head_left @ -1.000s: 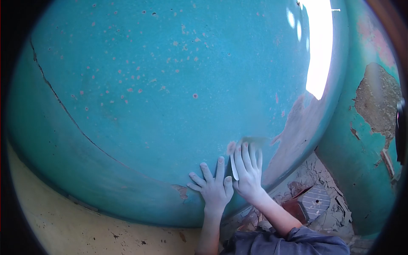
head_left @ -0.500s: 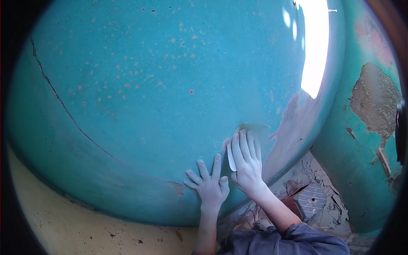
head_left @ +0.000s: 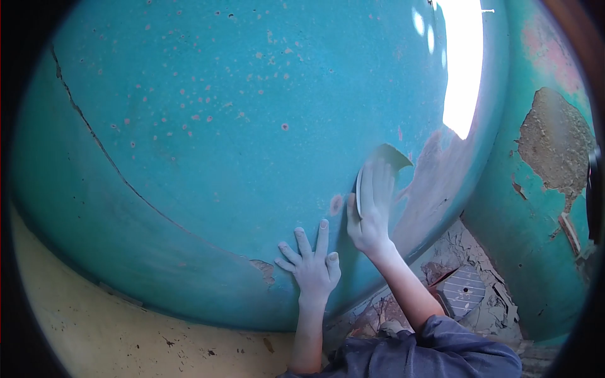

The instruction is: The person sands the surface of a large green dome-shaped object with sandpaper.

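Note:
A large curved turquoise surface [head_left: 220, 170] fills most of the head view, with pale specks and a worn whitish patch [head_left: 423, 189] near its right edge. My right hand [head_left: 372, 214], coated in pale dust, presses a sheet of sandpaper [head_left: 397, 156] against this surface. One corner of the sheet sticks out past the fingertips, and its left edge curls up beside the thumb. Lower and to the left, my left hand [head_left: 314, 271] rests on the surface with fingers spread and holds nothing. A small pinkish spot [head_left: 337, 204] shows between the hands.
A long crack [head_left: 113, 162] runs down the left side of the turquoise surface. At right, a second turquoise piece [head_left: 504, 277] has a bare rough patch [head_left: 554, 145]. Debris and a grey striped block [head_left: 463, 291] lie below. Pale floor [head_left: 94, 315] spans the lower left.
My right hand has slid up and slightly right with the sandpaper, uncovering the pinkish spot. The left hand stays in place on the surface. The view has shifted a little.

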Demonstrator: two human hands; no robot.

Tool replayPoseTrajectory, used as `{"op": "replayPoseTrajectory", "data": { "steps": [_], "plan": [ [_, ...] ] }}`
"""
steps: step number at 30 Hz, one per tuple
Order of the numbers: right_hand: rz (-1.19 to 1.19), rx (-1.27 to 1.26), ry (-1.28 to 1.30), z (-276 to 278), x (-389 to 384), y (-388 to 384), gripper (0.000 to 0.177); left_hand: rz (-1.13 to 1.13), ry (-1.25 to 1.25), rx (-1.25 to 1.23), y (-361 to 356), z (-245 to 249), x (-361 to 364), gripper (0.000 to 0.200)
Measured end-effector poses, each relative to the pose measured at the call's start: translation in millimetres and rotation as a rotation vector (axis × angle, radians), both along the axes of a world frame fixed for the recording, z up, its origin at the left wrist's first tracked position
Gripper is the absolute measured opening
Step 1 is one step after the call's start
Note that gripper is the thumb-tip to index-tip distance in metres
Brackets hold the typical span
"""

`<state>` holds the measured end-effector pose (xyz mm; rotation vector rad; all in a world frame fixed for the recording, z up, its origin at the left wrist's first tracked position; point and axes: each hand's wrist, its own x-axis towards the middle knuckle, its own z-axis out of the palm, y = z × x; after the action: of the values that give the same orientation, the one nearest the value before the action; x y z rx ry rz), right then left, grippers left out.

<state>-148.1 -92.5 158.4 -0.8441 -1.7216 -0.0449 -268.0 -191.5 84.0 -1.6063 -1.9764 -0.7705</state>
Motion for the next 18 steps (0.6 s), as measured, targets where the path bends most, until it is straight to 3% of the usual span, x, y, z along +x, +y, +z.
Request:
{"op": "replayPoseTrajectory", "data": {
  "steps": [3,9,10,12,15,18],
  "plan": [
    [0.064,-0.024,0.038,-30.4,-18.5,-4.1,0.066,-0.017,-0.013,0.003,-1.1,-0.6,-2.0,0.066],
    [0.114,-0.124,-0.236,-140.5,-33.1,-44.7,0.07,-0.038,-0.089,-0.029,-3.1,4.0,0.8,0.07],
    [0.134,-0.176,-0.199,-116.2,-29.8,-42.5,0.068,-0.042,-0.128,-0.05,-3.6,5.8,1.2,0.07],
    [0.0,-0.033,-0.07,-81.8,-30.4,-15.1,0.067,-0.042,-0.105,-0.05,-3.9,4.4,0.0,0.07],
    [0.047,-0.029,0.132,-2.3,-11.7,8.2,0.068,-0.045,-0.1,-0.069,-5.3,8.5,1.2,0.07],
    [-0.015,-0.024,0.165,4.1,-16.0,7.4,0.069,-0.036,-0.092,-0.064,-4.5,5.7,0.4,0.071]
  ]
}}
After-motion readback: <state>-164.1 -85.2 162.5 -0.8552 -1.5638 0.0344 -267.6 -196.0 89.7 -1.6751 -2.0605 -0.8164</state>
